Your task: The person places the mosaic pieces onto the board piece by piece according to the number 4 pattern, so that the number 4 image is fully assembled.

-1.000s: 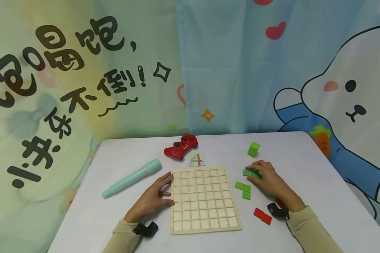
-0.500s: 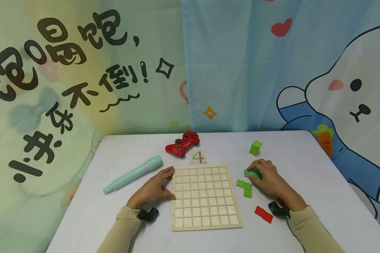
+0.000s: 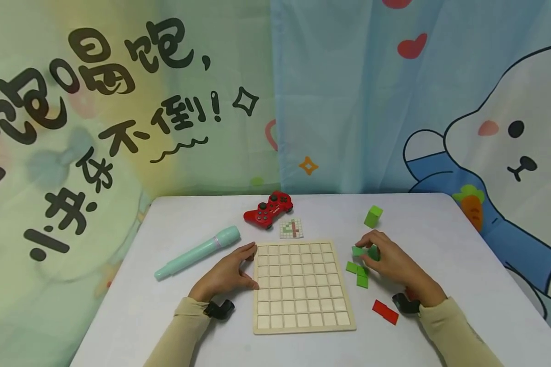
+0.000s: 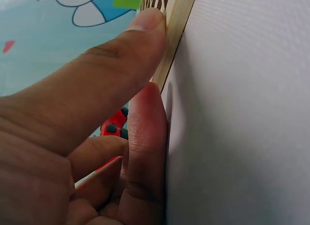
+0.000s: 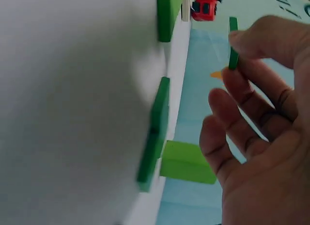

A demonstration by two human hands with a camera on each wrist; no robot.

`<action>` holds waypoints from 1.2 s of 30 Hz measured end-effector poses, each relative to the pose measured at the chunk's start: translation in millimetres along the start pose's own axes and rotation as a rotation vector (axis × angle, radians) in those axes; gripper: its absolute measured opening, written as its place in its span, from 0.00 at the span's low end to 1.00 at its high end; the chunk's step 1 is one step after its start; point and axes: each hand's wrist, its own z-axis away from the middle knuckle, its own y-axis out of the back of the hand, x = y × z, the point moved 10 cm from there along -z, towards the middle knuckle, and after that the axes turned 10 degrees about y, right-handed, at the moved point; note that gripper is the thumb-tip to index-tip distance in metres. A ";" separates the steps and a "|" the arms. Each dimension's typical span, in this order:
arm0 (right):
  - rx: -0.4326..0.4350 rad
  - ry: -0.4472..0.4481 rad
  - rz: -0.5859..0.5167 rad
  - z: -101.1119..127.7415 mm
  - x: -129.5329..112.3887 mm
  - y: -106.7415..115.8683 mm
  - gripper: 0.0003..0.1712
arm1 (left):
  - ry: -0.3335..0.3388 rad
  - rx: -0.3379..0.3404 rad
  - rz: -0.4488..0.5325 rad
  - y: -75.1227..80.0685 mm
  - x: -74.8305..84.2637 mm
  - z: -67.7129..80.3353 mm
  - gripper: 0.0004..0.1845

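A wooden grid board (image 3: 303,285) lies flat in the middle of the white table (image 3: 464,265). My left hand (image 3: 245,267) rests at its left edge; in the left wrist view the thumb (image 4: 121,74) presses the board's edge (image 4: 177,31). My right hand (image 3: 372,252) pinches a thin green tile (image 3: 358,251), which the right wrist view shows as the green tile (image 5: 233,28) held off the table. Two more flat green pieces (image 3: 358,272) lie just below that hand. A green block (image 3: 373,216) stands farther back.
A red game controller (image 3: 268,209) and a small pattern card (image 3: 291,229) lie behind the board. A teal pen-shaped tube (image 3: 197,253) is at the left. A red flat piece (image 3: 385,312) lies by my right wrist. Printed curtains hang behind the table.
My right hand has raised the green tile slightly off the table. The left hand stays at the board's edge. The head camera has shifted a little.
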 end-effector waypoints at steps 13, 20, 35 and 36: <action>-0.212 0.088 -0.001 -67.6 -51.0 -36.3 0.13 | -0.006 0.022 -0.005 3.3 1.5 2.8 0.57; -0.336 0.098 -0.043 -92.1 -58.4 -77.5 0.08 | -0.016 0.028 -0.001 1.8 2.3 0.1 0.56; -0.347 0.110 -0.058 -101.9 -63.4 -92.6 0.06 | -0.009 0.033 -0.006 1.2 4.5 0.1 0.57; -0.347 0.103 -0.059 -102.1 -63.0 -93.1 0.06 | -0.010 0.035 -0.004 1.0 4.5 0.0 0.57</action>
